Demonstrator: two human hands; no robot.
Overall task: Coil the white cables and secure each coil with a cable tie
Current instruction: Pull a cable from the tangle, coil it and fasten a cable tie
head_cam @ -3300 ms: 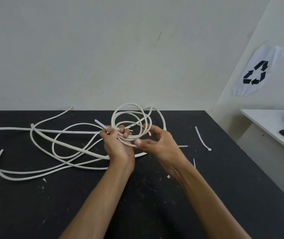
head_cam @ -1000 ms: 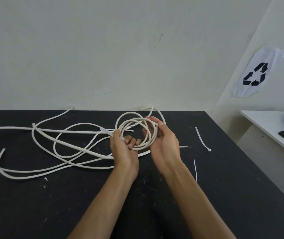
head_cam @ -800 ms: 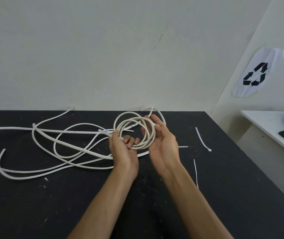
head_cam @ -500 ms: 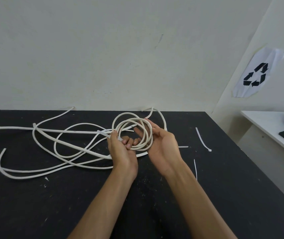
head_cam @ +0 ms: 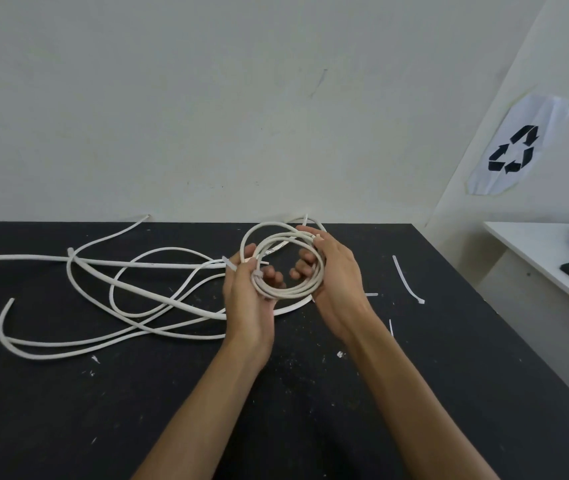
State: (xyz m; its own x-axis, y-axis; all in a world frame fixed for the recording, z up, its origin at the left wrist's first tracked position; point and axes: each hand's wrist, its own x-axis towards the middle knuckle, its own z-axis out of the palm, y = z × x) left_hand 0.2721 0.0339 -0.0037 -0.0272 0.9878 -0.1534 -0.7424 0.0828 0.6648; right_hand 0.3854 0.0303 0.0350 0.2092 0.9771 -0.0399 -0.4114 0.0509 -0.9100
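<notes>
Coil held in both hands, tie fitted but not yet drawn tight.

The left hand (head_cam: 246, 299) grips the coil (head_cam: 286, 268) at its left side, fingers curled round the strands and a tie (head_cam: 229, 264). The right hand (head_cam: 336, 278) cups the right side, fingers curled through the loop. The coil is held above the tabletop (head_cam: 310, 410) near its far edge. Next move, by judgement: cinch the tie. Loose cables (head_cam: 130, 299) lie left; a spare tie (head_cam: 406, 280) lies right; the near half offers room.
</notes>
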